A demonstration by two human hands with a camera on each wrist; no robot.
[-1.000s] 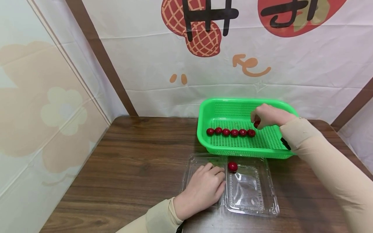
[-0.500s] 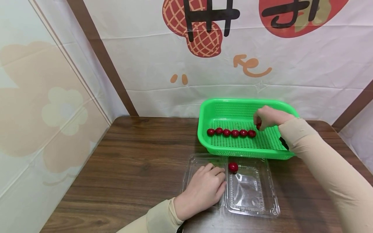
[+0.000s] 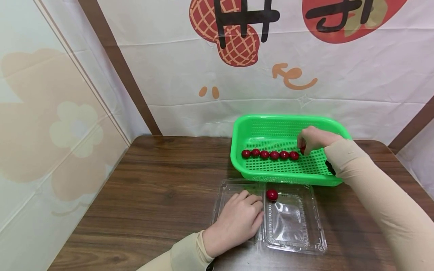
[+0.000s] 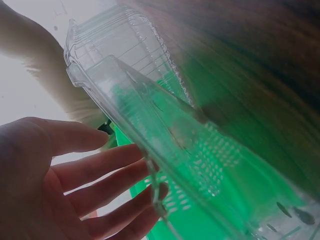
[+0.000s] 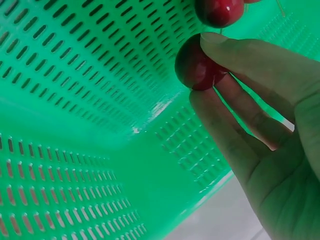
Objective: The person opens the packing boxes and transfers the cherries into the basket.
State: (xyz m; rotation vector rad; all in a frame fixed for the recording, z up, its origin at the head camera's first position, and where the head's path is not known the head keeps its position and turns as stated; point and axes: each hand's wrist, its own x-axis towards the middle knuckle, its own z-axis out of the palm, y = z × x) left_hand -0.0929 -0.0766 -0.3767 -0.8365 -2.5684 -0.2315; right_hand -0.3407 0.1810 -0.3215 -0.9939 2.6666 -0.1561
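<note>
My right hand (image 3: 313,139) pinches a dark red cherry (image 5: 197,65) between thumb and fingertips inside the green basket (image 3: 288,177). It is just beyond the right end of a row of several cherries (image 3: 274,155) on the basket floor. In the right wrist view, another cherry (image 5: 219,11) lies close to the held one. My left hand (image 3: 235,218) rests over the left half of a clear plastic clamshell box (image 3: 288,246). Its fingers lie relaxed, with fingertips at the box's middle edge. One cherry (image 3: 272,195) sits in the back left corner of the box's right half.
The basket stands at the back of a brown wooden table (image 3: 152,195), directly behind the box. A white printed cloth (image 3: 169,67) hangs behind the table and along its left side.
My right hand has moved slightly right and lower with the pinched cherry, down toward the end of the row. The left hand and box look the same.
</note>
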